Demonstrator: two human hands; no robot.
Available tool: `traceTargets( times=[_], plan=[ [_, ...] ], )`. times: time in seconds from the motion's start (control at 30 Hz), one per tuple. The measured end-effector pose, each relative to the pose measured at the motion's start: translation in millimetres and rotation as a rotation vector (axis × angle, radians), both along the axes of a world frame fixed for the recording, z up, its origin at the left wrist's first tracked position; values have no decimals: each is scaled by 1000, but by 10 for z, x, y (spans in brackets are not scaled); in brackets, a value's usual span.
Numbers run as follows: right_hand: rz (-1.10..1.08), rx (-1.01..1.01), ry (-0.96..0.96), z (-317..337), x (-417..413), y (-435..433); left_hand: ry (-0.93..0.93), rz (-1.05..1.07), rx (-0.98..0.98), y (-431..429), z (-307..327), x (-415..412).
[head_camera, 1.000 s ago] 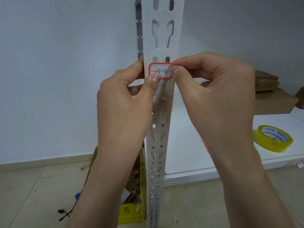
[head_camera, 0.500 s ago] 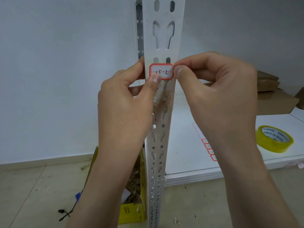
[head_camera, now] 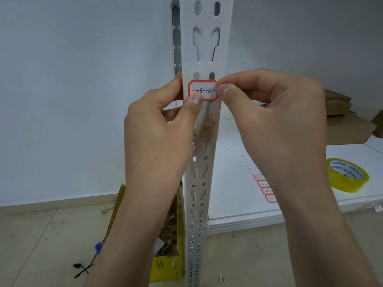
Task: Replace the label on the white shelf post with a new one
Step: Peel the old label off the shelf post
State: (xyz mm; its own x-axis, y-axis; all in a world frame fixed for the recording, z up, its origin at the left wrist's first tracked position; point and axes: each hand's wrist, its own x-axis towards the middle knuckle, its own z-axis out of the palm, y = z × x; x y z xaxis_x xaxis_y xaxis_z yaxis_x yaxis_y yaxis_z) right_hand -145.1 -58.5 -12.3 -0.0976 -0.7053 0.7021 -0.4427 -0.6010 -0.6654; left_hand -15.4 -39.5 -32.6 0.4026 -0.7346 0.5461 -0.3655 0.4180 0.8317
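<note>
A white slotted shelf post [head_camera: 204, 48] stands upright in the middle of the head view. A small red-bordered white label [head_camera: 204, 90] with handwritten "15-2" lies against its front face. My left hand [head_camera: 159, 131] pinches the post's left edge, its thumb tip on the label's lower left corner. My right hand [head_camera: 275, 121] holds the label's right edge between thumb and forefinger. Below the label the post shows brownish residue [head_camera: 204, 131] with torn scraps.
A sheet of red-bordered labels [head_camera: 264, 187] lies on the white shelf board [head_camera: 234, 204], with a yellow tape roll [head_camera: 347, 175] at the right. Brown cardboard boxes [head_camera: 348, 129] sit further back. A yellow box of scraps [head_camera: 167, 266] stands on the floor left of the post.
The label has come flatter and squarer on the post, with its writing now uncovered. My right thumb has drawn back to the label's right edge. My left hand has stayed in place.
</note>
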Motion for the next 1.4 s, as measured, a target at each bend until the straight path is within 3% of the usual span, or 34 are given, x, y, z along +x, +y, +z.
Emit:
traceTargets(
  times=[0.3,0.77,1.0,1.4],
  plan=[
    [5,-4,-64,-16,3,-13,11,-13,-5,11,10,2],
    [-21,-15,78,3,-14,2,1,-7,-8,19,4,-10],
    [-18,-58,-38,-32,18,-25,4,-6,-8,17,11,-10],
    [-69,-76,32,-38,40,-24,-24,7,-3,13,5,4]
  ],
)
